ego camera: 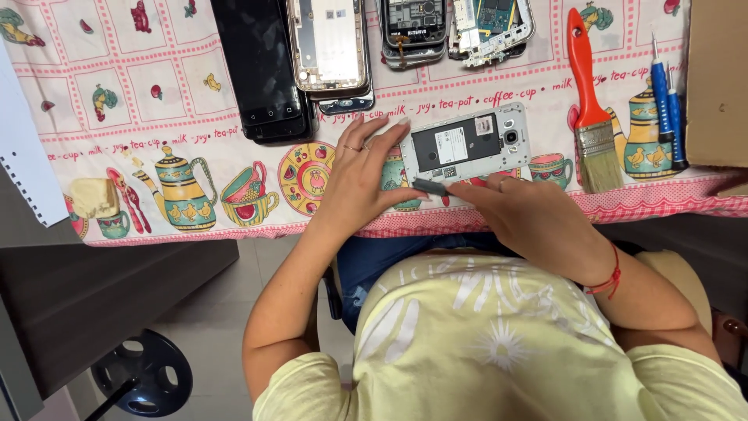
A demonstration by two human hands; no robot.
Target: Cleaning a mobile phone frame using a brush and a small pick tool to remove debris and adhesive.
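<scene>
An opened white phone (467,144) lies back-side up on the patterned tablecloth (156,109), its battery bay exposed. My left hand (360,175) rests flat beside the phone's left end, fingers spread and touching its edge. My right hand (530,214) sits at the phone's near edge and pinches a small dark flat piece (430,186) against the phone's lower left corner.
Dark phone screens (261,70), a phone frame (329,47) and stripped phone bodies (452,27) line the far side. An orange-handled brush (588,101) and blue screwdrivers (668,101) lie right, by a cardboard box (717,78). A notebook (23,156) lies left; a stool base (144,378) stands below.
</scene>
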